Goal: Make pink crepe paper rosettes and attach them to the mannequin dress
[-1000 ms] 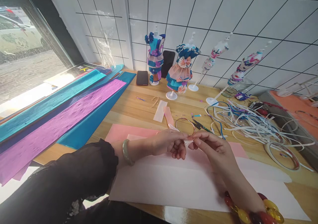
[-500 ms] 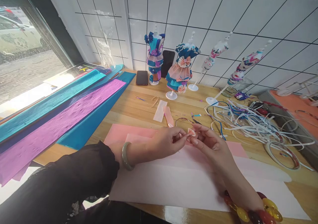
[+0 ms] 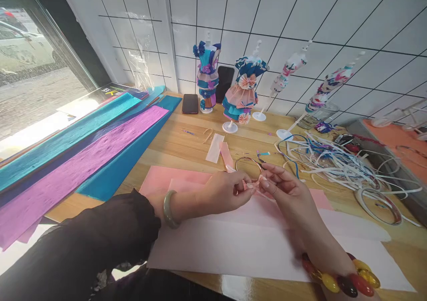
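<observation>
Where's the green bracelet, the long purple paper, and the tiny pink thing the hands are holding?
Green bracelet (image 3: 166, 209): head view, on the band's left curve.
Purple paper (image 3: 90, 163): head view, middle of the strip.
Tiny pink thing (image 3: 255, 185): head view, its uncovered middle.

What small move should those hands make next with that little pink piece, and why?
Perhaps the left hand should gently fan out the small pink piece while the right hand pinches it: it looks bunched in their grip, unlike the spread bow behind.
</observation>
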Tool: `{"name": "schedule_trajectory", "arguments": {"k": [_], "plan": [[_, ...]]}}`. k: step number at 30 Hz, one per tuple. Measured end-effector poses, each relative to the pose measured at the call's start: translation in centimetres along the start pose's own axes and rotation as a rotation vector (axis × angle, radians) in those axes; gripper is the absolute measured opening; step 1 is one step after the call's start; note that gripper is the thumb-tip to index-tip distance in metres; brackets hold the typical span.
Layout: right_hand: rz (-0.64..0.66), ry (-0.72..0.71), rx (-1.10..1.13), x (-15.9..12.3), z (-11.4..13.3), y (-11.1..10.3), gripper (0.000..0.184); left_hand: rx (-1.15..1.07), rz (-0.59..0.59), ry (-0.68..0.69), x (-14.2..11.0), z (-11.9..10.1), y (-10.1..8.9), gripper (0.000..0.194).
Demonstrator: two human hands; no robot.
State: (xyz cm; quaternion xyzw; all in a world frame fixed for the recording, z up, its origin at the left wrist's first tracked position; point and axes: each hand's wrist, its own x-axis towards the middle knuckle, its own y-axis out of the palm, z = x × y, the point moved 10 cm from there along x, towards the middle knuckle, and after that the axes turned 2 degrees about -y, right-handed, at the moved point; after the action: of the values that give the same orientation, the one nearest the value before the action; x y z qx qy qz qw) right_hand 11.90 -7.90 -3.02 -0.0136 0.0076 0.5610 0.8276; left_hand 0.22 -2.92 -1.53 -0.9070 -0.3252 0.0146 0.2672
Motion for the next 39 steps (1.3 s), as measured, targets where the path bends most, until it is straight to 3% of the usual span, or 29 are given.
{"name": "schedule_trajectory", "arguments": {"k": [4, 9, 19, 23, 31, 35, 39], "plan": [[0.009, 0.022, 0.080, 0.1, -0.3, -0.1, 0.038, -0.239, 0.092, -0.146, 0.2, 1.2, 0.7, 0.031], [0.003, -0.017, 0.007, -0.1, 0.1, 0.1, 0.036, -0.491, 0.244, -0.284, 0.1, 1.9, 2.2, 0.034], [0.019, -0.095, -0.159, -0.3, 0.4, 0.4, 0.029, -0.490, 0.145, -0.269, 0.6, 2.8, 1.5, 0.025], [0.028, -0.072, -0.148, -0.2, 0.1, 0.5, 0.021, -0.442, 0.121, -0.230, 0.7, 2.6, 1.1, 0.023], [0.060, -0.002, -0.152, -0.3, -0.3, 1.6, 0.026, -0.457, 0.017, -0.184, 1.0, 2.7, 0.3, 0.029], [0.098, 0.005, -0.110, -0.3, -0.5, 2.3, 0.026, -0.531, 0.036, -0.178, 1.1, 2.8, 0.6, 0.034], [0.052, -0.015, -0.080, -0.2, -0.7, 1.7, 0.029, -0.587, 0.089, -0.175, 1.1, 2.7, 1.1, 0.037]]}}
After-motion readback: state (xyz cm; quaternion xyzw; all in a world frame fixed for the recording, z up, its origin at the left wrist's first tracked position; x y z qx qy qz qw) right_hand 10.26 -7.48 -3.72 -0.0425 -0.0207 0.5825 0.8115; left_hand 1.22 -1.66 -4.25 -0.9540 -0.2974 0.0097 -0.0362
